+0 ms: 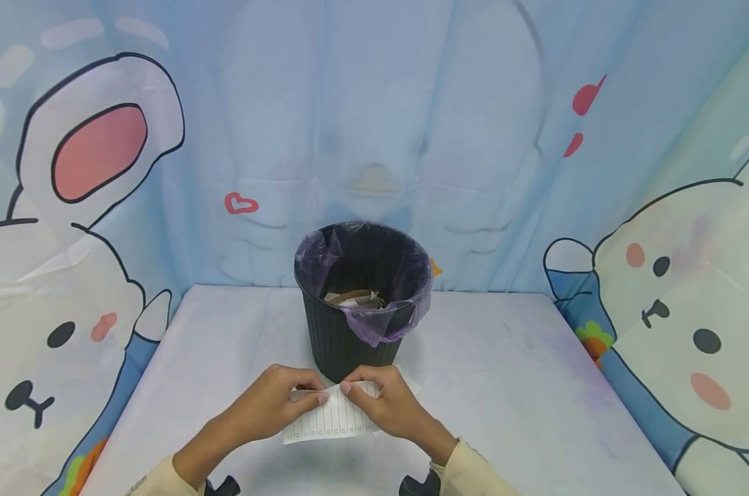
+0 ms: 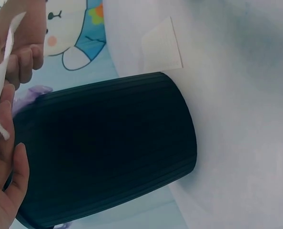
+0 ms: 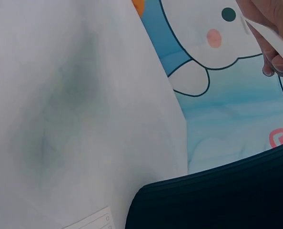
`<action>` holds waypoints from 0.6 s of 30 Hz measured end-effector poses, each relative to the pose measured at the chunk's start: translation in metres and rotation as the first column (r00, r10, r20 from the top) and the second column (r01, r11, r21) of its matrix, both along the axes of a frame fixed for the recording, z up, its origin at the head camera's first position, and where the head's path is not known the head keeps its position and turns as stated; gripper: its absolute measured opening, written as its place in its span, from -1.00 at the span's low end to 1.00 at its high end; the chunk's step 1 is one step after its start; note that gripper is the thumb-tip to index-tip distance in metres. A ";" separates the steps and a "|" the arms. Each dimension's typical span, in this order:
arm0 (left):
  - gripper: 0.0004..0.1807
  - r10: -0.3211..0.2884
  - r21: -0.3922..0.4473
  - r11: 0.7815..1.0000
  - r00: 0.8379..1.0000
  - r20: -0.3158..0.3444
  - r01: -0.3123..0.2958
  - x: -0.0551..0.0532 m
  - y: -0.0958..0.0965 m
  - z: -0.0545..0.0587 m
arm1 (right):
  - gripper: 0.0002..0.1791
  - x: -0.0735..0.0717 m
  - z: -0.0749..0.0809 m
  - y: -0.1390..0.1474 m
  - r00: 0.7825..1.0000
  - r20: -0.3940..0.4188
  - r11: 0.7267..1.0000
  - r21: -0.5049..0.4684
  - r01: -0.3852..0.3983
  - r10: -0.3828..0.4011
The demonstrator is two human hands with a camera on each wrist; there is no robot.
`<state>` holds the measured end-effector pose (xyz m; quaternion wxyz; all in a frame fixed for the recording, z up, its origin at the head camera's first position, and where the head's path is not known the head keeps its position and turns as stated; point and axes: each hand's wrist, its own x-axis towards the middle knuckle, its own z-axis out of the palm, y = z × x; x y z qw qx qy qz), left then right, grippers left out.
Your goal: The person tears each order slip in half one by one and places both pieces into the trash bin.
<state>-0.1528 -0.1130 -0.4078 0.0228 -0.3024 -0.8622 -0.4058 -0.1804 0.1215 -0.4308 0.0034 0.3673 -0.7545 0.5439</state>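
Both hands hold a white sheet of lined paper (image 1: pixel 332 419) by its upper edge, low in front of a black trash can (image 1: pixel 346 341). My left hand (image 1: pixel 281 403) pinches it between thumb and fingers near the middle of that edge. Close beside it, my right hand (image 1: pixel 391 403) pinches the sheet with its thumb on top. In the left wrist view the paper (image 2: pixel 1 71) appears nearly edge-on, with a small narrow flap hanging near the left fingers (image 2: pixel 20 167). In the right wrist view, only part of the sheet shows at the upper right.
The trash can has a purple plastic liner (image 1: pixel 380 327) folded over its rim, with scraps (image 1: pixel 358 298) inside. Another piece of paper (image 2: pixel 161 47) lies on the white-covered table (image 1: pixel 492 386) beside the can's base. A blue cartoon curtain (image 1: pixel 374 103) hangs behind and along the sides.
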 end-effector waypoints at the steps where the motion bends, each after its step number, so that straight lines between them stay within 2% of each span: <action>1: -0.93 -0.002 0.000 1.000 1.000 -0.009 0.002 0.000 0.000 0.000 | -0.86 0.000 0.000 0.000 1.000 0.007 1.000 -0.002 0.001 -0.001; 8: -0.94 -0.015 0.021 1.000 0.997 -0.077 0.017 0.000 0.002 0.002 | -0.85 0.001 0.002 -0.002 0.997 0.081 1.000 -0.018 0.008 -0.007; 18: -0.95 0.032 -0.004 0.999 0.986 -0.163 -0.033 0.001 0.003 0.004 | -0.83 0.001 0.000 -0.002 0.987 0.156 0.997 -0.072 -0.024 0.035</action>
